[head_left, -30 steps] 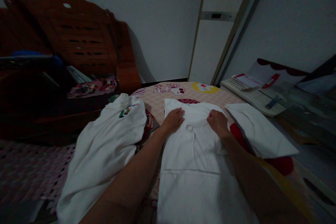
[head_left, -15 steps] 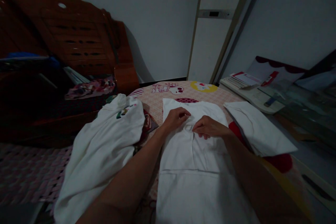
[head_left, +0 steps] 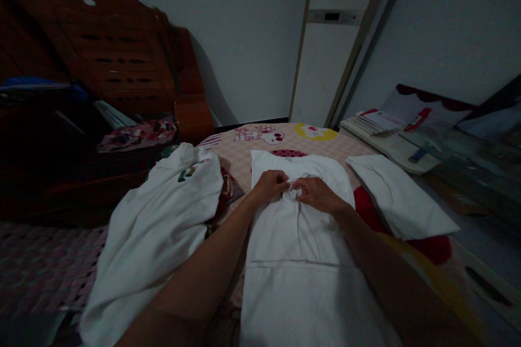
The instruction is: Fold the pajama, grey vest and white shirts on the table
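A white shirt (head_left: 299,238) lies flat on the patterned table cover (head_left: 260,146) in front of me, collar end away from me. My left hand (head_left: 271,185) and my right hand (head_left: 316,193) meet at the shirt's neck, fingers curled and pinching the white fabric between them. Both forearms stretch over the shirt's body.
A loose white garment with a small print (head_left: 158,227) is heaped at my left. A folded white garment (head_left: 396,203) lies at my right. A dark wooden bench (head_left: 101,59) with papers and cloth stands at the left; books (head_left: 382,122) sit at the far right.
My hands have come together from the shirt's shoulders to its neck, and their fingers have closed on the fabric there.
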Motion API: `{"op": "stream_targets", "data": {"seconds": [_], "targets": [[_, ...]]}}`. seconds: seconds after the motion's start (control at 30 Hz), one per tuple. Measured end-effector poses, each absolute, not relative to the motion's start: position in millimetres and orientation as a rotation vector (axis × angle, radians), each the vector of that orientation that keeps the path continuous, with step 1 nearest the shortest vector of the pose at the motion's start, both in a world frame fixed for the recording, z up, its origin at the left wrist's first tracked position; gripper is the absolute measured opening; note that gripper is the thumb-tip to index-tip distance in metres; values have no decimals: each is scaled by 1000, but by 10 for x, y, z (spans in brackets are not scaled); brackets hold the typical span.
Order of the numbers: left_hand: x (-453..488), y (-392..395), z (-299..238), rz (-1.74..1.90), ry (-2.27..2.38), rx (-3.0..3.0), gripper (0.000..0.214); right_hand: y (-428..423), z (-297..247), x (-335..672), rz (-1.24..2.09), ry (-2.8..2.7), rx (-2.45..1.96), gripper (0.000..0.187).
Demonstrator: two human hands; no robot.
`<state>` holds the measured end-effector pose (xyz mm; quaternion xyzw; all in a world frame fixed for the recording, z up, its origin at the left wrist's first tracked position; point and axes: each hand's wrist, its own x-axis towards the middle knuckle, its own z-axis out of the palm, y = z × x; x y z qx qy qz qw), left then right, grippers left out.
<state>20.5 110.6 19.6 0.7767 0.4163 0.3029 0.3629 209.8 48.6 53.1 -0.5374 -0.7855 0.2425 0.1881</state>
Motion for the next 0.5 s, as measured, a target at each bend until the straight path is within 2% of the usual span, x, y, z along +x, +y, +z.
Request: {"op": "stream_targets", "data": {"seconds": [0.07,0.17,0.27,0.37,0.5], "targets": [[203,1109,196,782,1070,1977,10,494,485,2087,586,-2269,-1456,30],[204,1099,203,790,1065,1971,10,488,471,2078,573,-2293,-1420,19],[205,1084,207,812,1026,1951,17,467,551,2099,653,-2284,-1402,11],[205,1070,199,807,944,1884,26,430,698,2148,751,-2271,-1418,13],[207,1062,168,793,889,1852,17,364,858,2166,514,-2395,-1491,13]]}}
